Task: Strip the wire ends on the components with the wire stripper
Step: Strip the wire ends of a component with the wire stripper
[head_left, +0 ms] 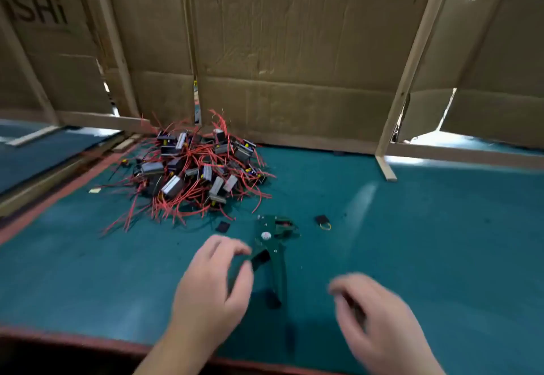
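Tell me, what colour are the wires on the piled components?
Red wires; the head view shows them best.

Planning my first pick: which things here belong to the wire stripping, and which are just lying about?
Job: green wire stripper; pile of red-wired components.
Lying about: black square scrap; black piece with yellow loop; pale scrap; cardboard panels.

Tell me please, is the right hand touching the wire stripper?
Apart. The head view shows a strip of bare green mat between the blurred right hand and the handles of the wire stripper.
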Demonstrator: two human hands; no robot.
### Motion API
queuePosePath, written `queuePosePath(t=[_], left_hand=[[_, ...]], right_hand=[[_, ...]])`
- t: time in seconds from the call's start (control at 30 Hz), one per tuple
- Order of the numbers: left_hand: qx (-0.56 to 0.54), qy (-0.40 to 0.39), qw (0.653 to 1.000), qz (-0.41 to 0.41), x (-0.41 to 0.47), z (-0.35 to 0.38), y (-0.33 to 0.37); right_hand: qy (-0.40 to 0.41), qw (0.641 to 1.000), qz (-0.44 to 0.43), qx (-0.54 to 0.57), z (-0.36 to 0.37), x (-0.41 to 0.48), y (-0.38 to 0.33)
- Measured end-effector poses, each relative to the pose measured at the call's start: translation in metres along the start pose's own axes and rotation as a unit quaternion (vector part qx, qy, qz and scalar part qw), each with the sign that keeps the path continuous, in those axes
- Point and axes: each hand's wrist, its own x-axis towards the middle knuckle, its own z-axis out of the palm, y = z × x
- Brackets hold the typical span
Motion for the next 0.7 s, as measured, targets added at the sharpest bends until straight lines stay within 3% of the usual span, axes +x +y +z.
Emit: queuePosePath(t=[0.1,0.13,0.23,0.3,0.43,0.6,0.63,0.7], left_hand=[[-0.009,-0.014,0.993,-0.118,0.0,0.027,0.009],[-0.006,-0.008,0.99,-0.141,-0.003,0.033,0.009],[-0.093,0.035,0.975,-0.197,-0.009,0.039,-0.001],[-0.17,0.015,0.961,-0.218,-0.008,0.035,-0.001],[-0.239,-0.089,0.951,-0.175,-0.006,0.032,0.002],[-0.305,-0.255,0.892,-0.217,0.014,0.029,-0.005],[-0.284,-0.263,0.895,-0.22,0.023,0.029,-0.006],[-0.183,-0.228,0.938,-0.188,0.046,0.027,-0.011]], right_hand=[[-0.191,0.973,0.123,-0.035,0.031,0.035,-0.022],[-0.207,0.966,0.149,-0.037,0.037,0.041,-0.026],[-0.186,0.965,0.172,-0.071,0.057,0.042,-0.033],[-0.154,0.971,0.17,-0.07,0.069,0.044,-0.042],[-0.158,0.954,0.233,-0.098,0.076,0.057,-0.048],[-0.229,0.93,0.249,-0.145,0.065,0.078,-0.032],[-0.242,0.926,0.256,-0.132,0.062,0.083,-0.029],[-0.27,0.918,0.252,-0.142,0.056,0.092,-0.024]])
